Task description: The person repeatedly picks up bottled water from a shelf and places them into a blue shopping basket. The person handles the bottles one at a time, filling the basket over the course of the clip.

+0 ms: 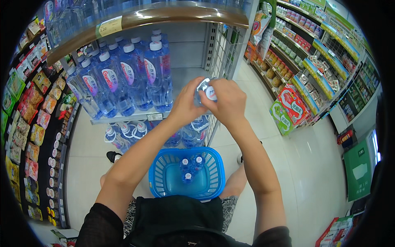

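Both my hands are raised in front of the water shelf, around one small plastic water bottle [210,93] with a white cap. My left hand [189,100] grips its left side, and my right hand [226,100] has its fingers over the cap and right side. Below them a blue plastic shopping basket [154,173] stands between my legs, with three small capped water bottles [188,176] upright in it. Left of my hands, several larger water bottles [111,81] with white caps stand in rows on the metal shelf [186,78].
A brown-edged upper shelf [182,15] juts out above. Handled water jugs [193,134] stand on the lowest level. Packaged food racks [34,114] line the left. Across the tiled floor [268,160] are snack shelves and red and green cartons [291,108].
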Available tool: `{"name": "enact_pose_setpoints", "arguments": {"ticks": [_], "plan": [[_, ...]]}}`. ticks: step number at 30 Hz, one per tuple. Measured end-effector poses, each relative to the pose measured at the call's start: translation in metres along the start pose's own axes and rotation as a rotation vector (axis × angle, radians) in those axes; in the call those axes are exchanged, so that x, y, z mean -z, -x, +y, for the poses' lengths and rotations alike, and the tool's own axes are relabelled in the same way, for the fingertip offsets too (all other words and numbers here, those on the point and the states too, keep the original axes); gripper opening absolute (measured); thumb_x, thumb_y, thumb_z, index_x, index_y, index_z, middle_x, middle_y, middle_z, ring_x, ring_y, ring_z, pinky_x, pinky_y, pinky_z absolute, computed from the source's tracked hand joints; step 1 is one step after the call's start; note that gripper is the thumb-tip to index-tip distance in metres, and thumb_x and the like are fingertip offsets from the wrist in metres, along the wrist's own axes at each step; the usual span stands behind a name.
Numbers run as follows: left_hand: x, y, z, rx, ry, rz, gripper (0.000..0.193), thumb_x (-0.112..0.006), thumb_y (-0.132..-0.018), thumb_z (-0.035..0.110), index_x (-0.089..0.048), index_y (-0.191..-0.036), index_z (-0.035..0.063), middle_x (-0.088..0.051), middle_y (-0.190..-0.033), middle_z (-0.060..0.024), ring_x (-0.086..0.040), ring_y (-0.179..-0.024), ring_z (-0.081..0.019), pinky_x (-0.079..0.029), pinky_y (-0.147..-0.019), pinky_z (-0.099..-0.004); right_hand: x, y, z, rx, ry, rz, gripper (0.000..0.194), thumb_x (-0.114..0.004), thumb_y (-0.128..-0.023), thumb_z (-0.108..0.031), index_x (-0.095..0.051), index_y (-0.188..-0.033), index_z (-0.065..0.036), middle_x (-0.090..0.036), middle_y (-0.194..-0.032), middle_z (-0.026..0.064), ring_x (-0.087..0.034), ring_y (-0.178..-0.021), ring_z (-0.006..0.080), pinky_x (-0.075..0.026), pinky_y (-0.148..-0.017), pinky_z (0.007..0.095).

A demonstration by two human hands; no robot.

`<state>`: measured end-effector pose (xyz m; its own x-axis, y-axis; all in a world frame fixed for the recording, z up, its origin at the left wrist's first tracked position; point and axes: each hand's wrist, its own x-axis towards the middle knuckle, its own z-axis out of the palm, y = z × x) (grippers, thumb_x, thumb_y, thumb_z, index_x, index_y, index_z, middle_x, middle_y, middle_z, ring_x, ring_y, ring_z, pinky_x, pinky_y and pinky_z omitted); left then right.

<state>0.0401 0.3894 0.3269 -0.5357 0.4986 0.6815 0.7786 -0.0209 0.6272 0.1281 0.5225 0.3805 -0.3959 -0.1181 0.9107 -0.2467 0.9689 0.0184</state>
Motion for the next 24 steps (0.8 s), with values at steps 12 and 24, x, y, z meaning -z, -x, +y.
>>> {"name": "enact_pose_setpoints", "arguments": {"ticks": [12,24], "plan": [[-0.023,0.123,0.061,0.395,0.000,-0.355,0.092,-0.086,-0.069,0.033,-0.042,-0.141,-0.0026,-0.056,-0.131,-0.0248,-0.057,-0.120,-0.0407,-0.048,-0.098,-0.0435,0.075,0.070,-0.042,-0.420,-0.264,-0.558,0.032,-0.081,-0.073,-0.030,-0.064,-0.085,-0.006,-0.063,-0.069,0.0149,-0.064,-0.064,0.0341,-0.050,-0.058,0.0406],[-0.104,0.293,-0.069,0.647,-0.221,-0.881,0.082,-0.078,-0.079,0.030,-0.038,-0.146,0.0026,-0.054,-0.136,-0.0223,-0.053,-0.124,-0.0405,-0.047,-0.100,-0.0481,-0.025,0.348,-0.069,-0.708,-0.219,-0.856,0.033,-0.077,-0.075,-0.031,-0.063,-0.090,-0.005,-0.069,-0.081,0.0165,-0.067,-0.074,0.0350,-0.053,-0.062,0.0444]]}}
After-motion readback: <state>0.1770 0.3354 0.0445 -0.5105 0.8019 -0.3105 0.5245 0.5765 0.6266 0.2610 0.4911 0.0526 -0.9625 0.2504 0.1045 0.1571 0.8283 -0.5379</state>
